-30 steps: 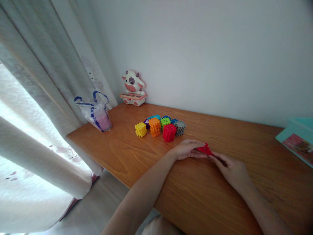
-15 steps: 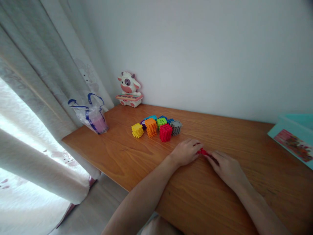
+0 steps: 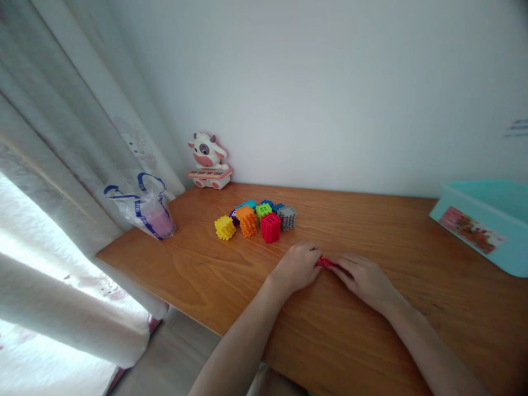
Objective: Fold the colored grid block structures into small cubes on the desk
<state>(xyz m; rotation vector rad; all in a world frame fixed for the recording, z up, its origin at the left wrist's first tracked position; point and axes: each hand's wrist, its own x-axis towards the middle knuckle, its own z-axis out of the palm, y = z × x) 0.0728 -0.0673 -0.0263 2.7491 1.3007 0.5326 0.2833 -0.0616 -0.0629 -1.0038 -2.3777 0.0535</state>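
Observation:
My left hand (image 3: 297,265) and my right hand (image 3: 363,278) meet on the wooden table (image 3: 412,297), fingers closed around small red plastic pieces (image 3: 324,262) pressed between them. Only a sliver of red shows between the fingertips. Behind the hands stands a cluster of finished toy cubes: a red cube (image 3: 270,227) nearest, an orange cube (image 3: 247,220), a yellow cube (image 3: 225,227), a green cube (image 3: 263,209) and a grey cube (image 3: 286,217), with blue and purple ones partly hidden behind.
A cow-shaped toy keyboard (image 3: 208,163) stands at the back against the wall. A plastic bag with a pink cup (image 3: 146,212) sits at the table's left corner by the curtain (image 3: 61,181). A teal box (image 3: 487,225) rests at the right.
My hands have closed tighter over the red pieces, hiding most of them. The view has shifted right, bringing more of the teal box into sight.

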